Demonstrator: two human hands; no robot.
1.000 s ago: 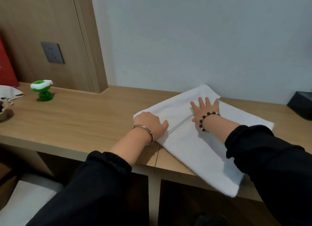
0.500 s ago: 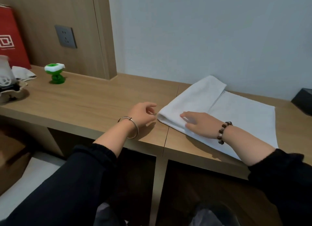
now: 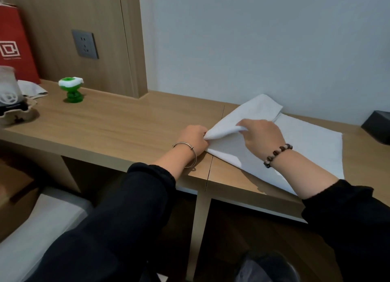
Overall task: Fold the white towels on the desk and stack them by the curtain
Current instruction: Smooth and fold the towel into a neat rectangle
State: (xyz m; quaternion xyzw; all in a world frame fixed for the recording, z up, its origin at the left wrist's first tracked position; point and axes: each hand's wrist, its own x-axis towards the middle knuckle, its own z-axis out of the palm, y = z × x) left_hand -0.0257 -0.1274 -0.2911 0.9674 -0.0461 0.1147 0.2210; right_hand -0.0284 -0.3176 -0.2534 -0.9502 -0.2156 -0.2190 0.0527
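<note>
The left hand pinches the near left corner of the white towel, and the right hand grips the same folded edge just beside it, lifting that fold a little off the desk. The rest of the towel lies flat on the desk against the wall, with a green toy and a red bag well apart at the far left

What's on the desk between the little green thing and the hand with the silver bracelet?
Nothing: the head view shows only bare wooden desk between the green thing and the left hand gripping the white towel.
</note>
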